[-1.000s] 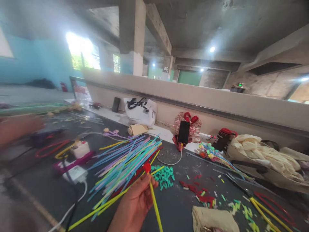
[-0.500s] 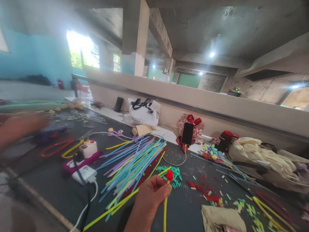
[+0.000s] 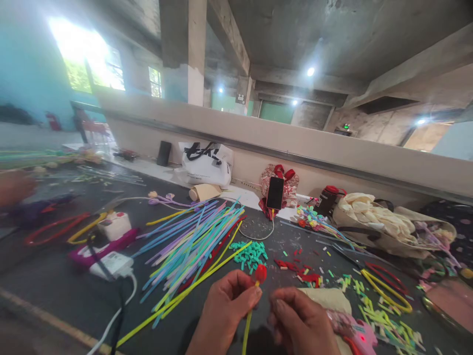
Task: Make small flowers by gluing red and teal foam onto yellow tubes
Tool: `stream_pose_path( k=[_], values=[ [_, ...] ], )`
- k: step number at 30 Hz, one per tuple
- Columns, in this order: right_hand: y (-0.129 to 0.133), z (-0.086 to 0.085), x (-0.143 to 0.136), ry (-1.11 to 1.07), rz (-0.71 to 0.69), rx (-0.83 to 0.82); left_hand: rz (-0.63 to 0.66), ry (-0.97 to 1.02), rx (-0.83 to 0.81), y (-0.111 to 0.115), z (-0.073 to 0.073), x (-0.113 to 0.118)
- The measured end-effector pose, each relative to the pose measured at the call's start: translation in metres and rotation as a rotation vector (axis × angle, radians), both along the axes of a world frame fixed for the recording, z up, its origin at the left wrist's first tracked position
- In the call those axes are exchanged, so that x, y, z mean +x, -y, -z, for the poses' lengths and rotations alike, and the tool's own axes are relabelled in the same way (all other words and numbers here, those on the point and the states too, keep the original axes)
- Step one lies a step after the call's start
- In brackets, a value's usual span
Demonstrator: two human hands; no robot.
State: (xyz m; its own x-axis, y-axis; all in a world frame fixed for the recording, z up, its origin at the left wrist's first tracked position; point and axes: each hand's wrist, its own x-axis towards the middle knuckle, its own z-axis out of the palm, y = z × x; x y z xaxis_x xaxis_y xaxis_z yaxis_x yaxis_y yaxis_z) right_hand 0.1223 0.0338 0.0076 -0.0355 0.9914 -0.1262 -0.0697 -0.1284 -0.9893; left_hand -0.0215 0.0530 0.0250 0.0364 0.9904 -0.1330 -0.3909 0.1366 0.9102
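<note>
My left hand [image 3: 231, 308] pinches a yellow stem, like a fuzzy pipe cleaner, just below the small red flower bud [image 3: 260, 273] at its top. Close by on the right, my right hand [image 3: 301, 320] has its fingers curled and pressed together; what they hold, if anything, is hidden. A pink glue gun [image 3: 356, 331] with a lit red light lies beside the right hand, partly covered by it, near a folded beige cloth [image 3: 327, 297]. Behind the bud lies a heap of short green pieces [image 3: 249, 254]. Long coloured pipe cleaners [image 3: 199, 246] spread to the left.
A purple power strip [image 3: 103, 254] with plugs and cables sits at left. Scissors with yellow handles [image 3: 386, 291] lie at right among cut scraps [image 3: 388, 315]. A phone [image 3: 275, 193] leans at the back by a white bag [image 3: 207, 162]. Another person's blurred hand [image 3: 16, 187] shows at the left edge.
My right hand has come into view beside the left. The glue gun now shows at lower right. The view has turned right, and the other person's hand is nearer the left edge.
</note>
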Motion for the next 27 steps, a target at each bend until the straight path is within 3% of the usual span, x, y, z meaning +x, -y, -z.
stream_pose_path(
  k=[5, 12, 17, 27],
  values=[
    [-0.010, -0.005, -0.016, -0.154, 0.016, 0.107, 0.060, -0.009, 0.010, 0.004, 0.008, 0.002],
    [-0.008, 0.000, -0.024, -0.408, -0.011, 0.018, 0.020, 0.009, 0.065, 0.010, 0.003, 0.005],
    [-0.013, -0.002, -0.027, -0.537, -0.026, 0.005, 0.003, -0.081, 0.121, 0.008, 0.011, 0.004],
    [-0.015, 0.001, -0.024, -0.462, 0.015, -0.036, -0.025, -0.295, 0.260, 0.010, 0.015, 0.004]
  ],
)
